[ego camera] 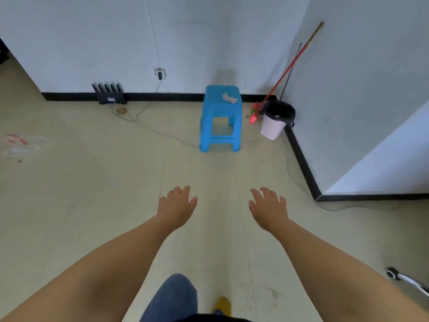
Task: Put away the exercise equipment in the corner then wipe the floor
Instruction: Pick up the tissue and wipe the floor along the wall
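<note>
Floor [104,205], pale, is spreading from the near edge to the far walls and is showing smudges and scuff marks; wiping is judged not yet begun.

Leg in blue trousers [173,298] and yellow shoe [223,305] are showing at the near edge, pointing toward the corner.

White wheeled item [404,278] is lying at the near right edge, only partly in view; whether it is exercise equipment cannot be told.

Left hand [177,206] is reaching forward at the end of a bare, outstretched arm, palm down, fingers loosely spread; grip released, holding nothing.

Right hand [269,209] is matching it just beside, palm down, fingers spread; grip released, holding nothing. Both hands are hovering over bare floor, well apart from every object.

Clear plastic bag [22,144] is lying on the floor at mid left.

Blue plastic stool [220,117] is standing upright ahead, near the far wall, carrying a crumpled white cloth [229,98] on its seat; the cloth is judged the likely wiper.

Pink bin [275,120] with a black liner is sitting in the far right corner, a red-handled broom [287,68] leaning on the wall behind it.

Black router [109,94] is standing against the far skirting, thin cables trailing across the floor.

Exercise equipment: none is plainly showing, so the putting-away step cannot be confirmed as done or outstanding.
</note>
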Demonstrator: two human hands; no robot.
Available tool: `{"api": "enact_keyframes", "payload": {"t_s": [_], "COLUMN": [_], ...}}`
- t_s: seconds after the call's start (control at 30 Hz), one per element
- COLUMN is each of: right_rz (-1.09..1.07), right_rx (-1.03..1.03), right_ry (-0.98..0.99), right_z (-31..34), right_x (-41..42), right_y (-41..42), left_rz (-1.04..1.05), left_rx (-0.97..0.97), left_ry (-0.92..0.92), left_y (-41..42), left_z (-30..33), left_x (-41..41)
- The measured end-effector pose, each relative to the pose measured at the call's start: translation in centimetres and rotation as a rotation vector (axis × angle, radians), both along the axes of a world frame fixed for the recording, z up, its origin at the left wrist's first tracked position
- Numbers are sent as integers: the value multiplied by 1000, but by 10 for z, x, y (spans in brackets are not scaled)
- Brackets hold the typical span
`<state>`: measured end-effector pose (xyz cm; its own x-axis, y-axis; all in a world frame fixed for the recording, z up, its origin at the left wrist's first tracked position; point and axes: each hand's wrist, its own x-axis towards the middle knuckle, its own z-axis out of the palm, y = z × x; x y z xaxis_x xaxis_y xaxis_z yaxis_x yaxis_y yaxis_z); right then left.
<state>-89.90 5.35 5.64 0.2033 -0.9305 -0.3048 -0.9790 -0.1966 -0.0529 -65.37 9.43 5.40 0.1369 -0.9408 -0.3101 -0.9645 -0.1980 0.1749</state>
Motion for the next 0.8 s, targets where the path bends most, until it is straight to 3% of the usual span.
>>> {"api": "enact_keyframes", "payload": {"t_s": [0.2,0.57,0.8], "right_rz": [106,-53,-25], "right_rx": [1,35,88], "right_ry": [14,-32,2], "right_z": [-20,-13,-48], "right_x": [36,87,92], "right_y": [-152,-425,-586], "left_rz": [57,-61,-123], "left_rx": [54,37,58], "left_ry": [9,-11,43], "left_y": [-154,-464,-614], "left_z": [-26,-4,-36], "left_x": [26,97,92]}}
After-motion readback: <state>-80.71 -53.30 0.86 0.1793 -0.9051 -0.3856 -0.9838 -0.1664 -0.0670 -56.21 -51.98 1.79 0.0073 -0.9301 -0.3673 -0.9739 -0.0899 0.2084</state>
